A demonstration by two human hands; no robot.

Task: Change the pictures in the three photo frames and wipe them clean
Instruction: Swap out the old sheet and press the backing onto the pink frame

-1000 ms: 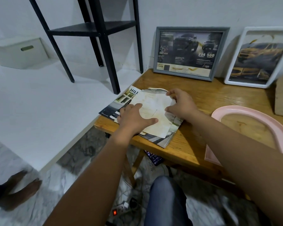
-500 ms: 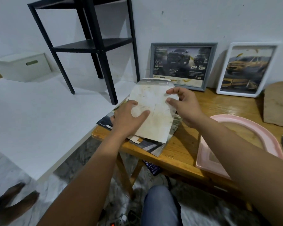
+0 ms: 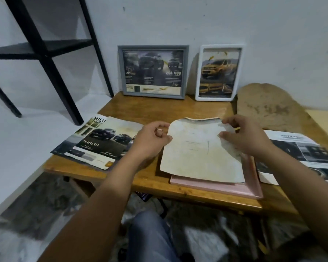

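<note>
Both hands (image 3: pixel 150 140) (image 3: pixel 244 138) have carried the sheet (image 3: pixel 201 150) from the brochure (image 3: pixel 100 142) onto the pink frame (image 3: pixel 252 186); each pinches a top corner, so fitting this third picture looks next

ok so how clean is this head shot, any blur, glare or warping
Head view: dim, flat light; the wooden table shows a soft sheen. Wide-angle warping leans the black shelf. The floor and knee at the bottom edge are smeared; the grey frame and white frame read fairly clearly, small print soft.
</note>
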